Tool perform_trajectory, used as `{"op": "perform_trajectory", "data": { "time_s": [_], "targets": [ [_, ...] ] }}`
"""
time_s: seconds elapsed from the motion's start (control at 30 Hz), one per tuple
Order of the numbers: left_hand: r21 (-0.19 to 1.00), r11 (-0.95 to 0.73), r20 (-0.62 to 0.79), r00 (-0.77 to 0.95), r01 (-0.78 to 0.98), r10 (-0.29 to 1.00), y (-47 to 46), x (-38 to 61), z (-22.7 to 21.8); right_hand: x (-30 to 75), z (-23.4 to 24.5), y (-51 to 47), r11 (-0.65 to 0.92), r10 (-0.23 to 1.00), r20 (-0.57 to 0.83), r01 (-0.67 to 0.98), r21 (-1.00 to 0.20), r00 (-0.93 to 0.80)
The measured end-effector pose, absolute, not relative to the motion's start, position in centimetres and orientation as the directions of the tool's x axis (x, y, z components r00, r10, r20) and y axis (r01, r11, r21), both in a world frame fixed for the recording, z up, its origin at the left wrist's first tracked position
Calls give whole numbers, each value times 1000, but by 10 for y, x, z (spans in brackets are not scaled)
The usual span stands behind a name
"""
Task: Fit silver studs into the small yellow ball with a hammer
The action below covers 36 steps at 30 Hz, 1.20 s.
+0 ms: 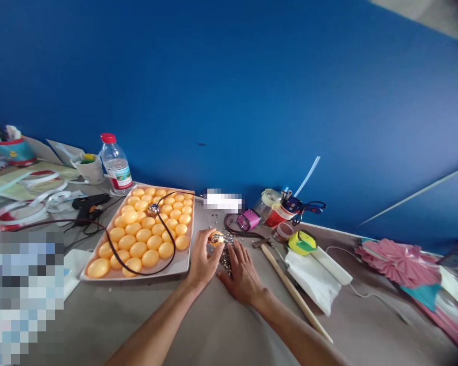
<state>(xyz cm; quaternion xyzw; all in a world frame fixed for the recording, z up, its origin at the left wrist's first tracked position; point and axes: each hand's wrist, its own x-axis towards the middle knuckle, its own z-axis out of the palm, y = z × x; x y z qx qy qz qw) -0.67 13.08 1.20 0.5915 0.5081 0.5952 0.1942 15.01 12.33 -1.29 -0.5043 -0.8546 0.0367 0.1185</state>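
Observation:
My left hand (203,258) pinches an orange ping-pong ball (216,237) between thumb and fingers; some shiny silver pieces cover part of it. Beside it, my right hand (246,272) lies with fingers stretched out over a spread of small glittering pieces (226,259) on the table. To the left, a shallow white tray (193,231) holds rows of orange ping-pong balls (150,258). One ball among them (153,209) is coated in silver pieces. A dark cable loops over the tray.
At the left are a water bottle (117,168), a black glue gun (88,206) and coils of white strip. On the right lie a wooden stick (295,293), a yellow tape measure (302,243), a white paper roll (332,265) and a pink folded decoration (399,264). A blue wall (229,101) rises behind.

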Motion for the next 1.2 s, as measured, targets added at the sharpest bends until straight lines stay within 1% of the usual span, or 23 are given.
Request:
{"op": "perform_trajectory", "data": {
  "time_s": [0.07, 0.23, 0.3, 0.37, 0.47, 0.53, 0.6, 0.67, 0.73, 0.8, 0.87, 0.97, 1.1, 1.2],
  "targets": [
    [834, -410, 508, -228, 369, 830, 131, -6, 12, 133, -12, 137, 493, 865, 212, 848, -194, -454],
    [836, -409, 507, -228, 366, 831, 131, -6, 13, 106, -15, 166, 479, 860, 286, 862, -164, -423],
    [836, -407, 506, -230, 369, 831, 131, -6, 13, 104, -13, 176, 478, 850, 341, 860, -179, -402],
    [836, -399, 501, -230, 377, 834, 132, -7, 12, 106, -8, 185, 476, 839, 403, 852, -219, -365],
    [842, -387, 487, -221, 376, 845, 134, -8, 10, 118, 4, 195, 479, 827, 480, 816, -325, -294],
    [850, -373, 467, -204, 372, 860, 134, -7, 9, 128, 13, 196, 490, 830, 479, 783, -383, -285],
    [852, -364, 452, -180, 375, 874, 134, -6, 9, 136, 19, 195, 492, 845, 434, 773, -400, -313],
    [845, -370, 453, -152, 386, 878, 133, -5, 10, 139, 20, 189, 485, 859, 372, 790, -374, -352],
    [835, -381, 463, -132, 398, 877, 133, -4, 10, 138, 17, 183, 476, 870, 311, 818, -323, -384],
    [828, -382, 462, -115, 411, 879, 132, -4, 11, 134, 11, 179, 460, 879, 279, 840, -288, -386],
    [827, -369, 445, -93, 424, 891, 133, -4, 11, 132, 4, 178, 443, 886, 292, 846, -297, -361],
    [824, -350, 412, -46, 446, 910, 132, -3, 11, 134, -4, 182, 448, 879, 344, 816, -365, -329],
    [796, -375, 420, 13, 474, 907, 131, -1, 11, 145, -9, 189, 469, 867, 400, 756, -457, -296],
    [778, -384, 430, 24, 498, 903, 130, 0, 10, 151, -8, 190, 471, 866, 413, 734, -489, -281]
  ]
}}
